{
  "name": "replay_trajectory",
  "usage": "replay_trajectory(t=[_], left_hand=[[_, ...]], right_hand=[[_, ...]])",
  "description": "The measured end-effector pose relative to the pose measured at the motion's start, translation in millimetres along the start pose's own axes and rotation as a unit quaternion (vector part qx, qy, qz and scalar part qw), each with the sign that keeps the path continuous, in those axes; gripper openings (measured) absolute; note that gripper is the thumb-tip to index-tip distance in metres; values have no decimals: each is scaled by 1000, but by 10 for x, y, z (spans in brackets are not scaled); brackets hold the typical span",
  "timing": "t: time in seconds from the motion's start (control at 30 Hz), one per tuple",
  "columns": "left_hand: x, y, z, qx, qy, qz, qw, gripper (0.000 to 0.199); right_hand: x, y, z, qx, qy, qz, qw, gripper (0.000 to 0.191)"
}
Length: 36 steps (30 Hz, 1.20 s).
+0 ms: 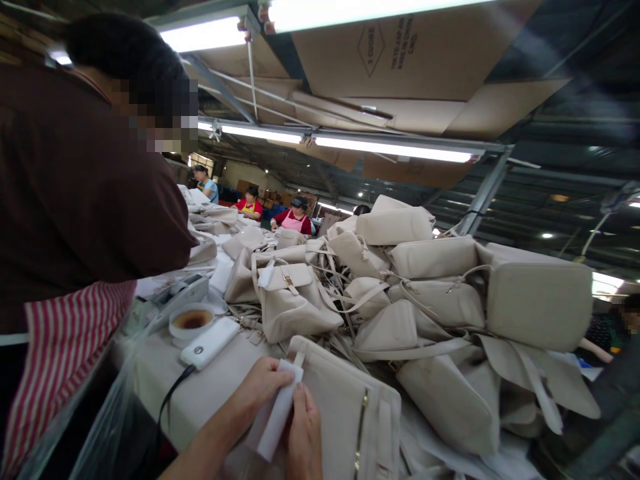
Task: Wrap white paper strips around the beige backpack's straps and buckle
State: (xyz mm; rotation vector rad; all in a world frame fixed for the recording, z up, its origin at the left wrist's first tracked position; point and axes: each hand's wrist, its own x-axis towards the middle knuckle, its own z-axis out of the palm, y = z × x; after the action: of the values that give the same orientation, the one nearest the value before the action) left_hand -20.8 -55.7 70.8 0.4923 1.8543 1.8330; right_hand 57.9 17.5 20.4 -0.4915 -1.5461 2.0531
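Heaped bags (435, 303) wall off the front; tabletop (205, 393) at left (past 1 white device (210, 343)) offers passage.

Seen from head height, facing forward across piled bags (295, 303), rolled sideways, close to left hand (263, 385) and right hand (305, 423) below, reaching distant co-workers (294, 220) and overhead lights (395, 148).

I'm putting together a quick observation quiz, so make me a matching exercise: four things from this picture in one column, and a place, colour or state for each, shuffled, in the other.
Column one
1. Strip
2. Bowl
3. Device
4. Zip

Column two
A. Gold-coloured
B. Held between the left hand and right hand
C. Black cable plugged in
D. Brown inside

Pairs: 1-B, 2-D, 3-C, 4-A
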Motion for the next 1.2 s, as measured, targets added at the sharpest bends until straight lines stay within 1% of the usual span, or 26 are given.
replay_trajectory(t=[0.17, 0.27, 0.33, 0.4, 0.53, 0.6, 0.67, 0.73, 0.83, 0.9, 0.97, 1.1, 1.2], left_hand=[[54, -79, 29, -32, 26, -9, 999, 29], [33, -97, 77, -44, 57, 11, 997, 29], [9, -95, 101, -48, 70, 22, 996, 27], [-14, -84, 105, -49, 59, 6, 997, 27], [-39, -44, 48, -38, -2, -64, 997, 28], [-33, -26, 16, -30, -24, -83, 996, 25], [-16, -22, 4, -24, -32, -91, 995, 20], [6, -40, 13, -25, -26, -89, 995, 17], [32, -98, 30, -41, -13, -80, 996, 17], [41, -142, 27, -55, -10, -75, 996, 20], [47, -179, 15, -68, -9, -69, 995, 24], [54, -233, 18, -73, 4, -52, 996, 24], [52, -275, 41, -61, 17, -36, 997, 20]], right_hand=[[-13, 14, -17, -25, -26, -7, 999, 47], [-18, 35, -45, -36, -45, -19, 998, 42], [-8, 58, -78, -41, -43, -25, 998, 40], [9, 87, -114, -46, -38, -30, 998, 39], [28, 137, -133, -50, -23, -52, 997, 40], [22, 141, -112, -42, -5, -70, 997, 44], [10, 122, -89, -26, 8, -79, 997, 50], [-9, 79, -76, -6, 2, -62, 998, 58], [-55, -7, -79, 28, -42, 1, 999, 71], [-93, -49, -85, 30, -69, 31, 997, 75], [-125, -54, -86, -5, -68, 26, 997, 71], [-128, 47, -95, -107, -10, -50, 993, 51], [-95, 151, -120, -149, 7, -78, 986, 47]])
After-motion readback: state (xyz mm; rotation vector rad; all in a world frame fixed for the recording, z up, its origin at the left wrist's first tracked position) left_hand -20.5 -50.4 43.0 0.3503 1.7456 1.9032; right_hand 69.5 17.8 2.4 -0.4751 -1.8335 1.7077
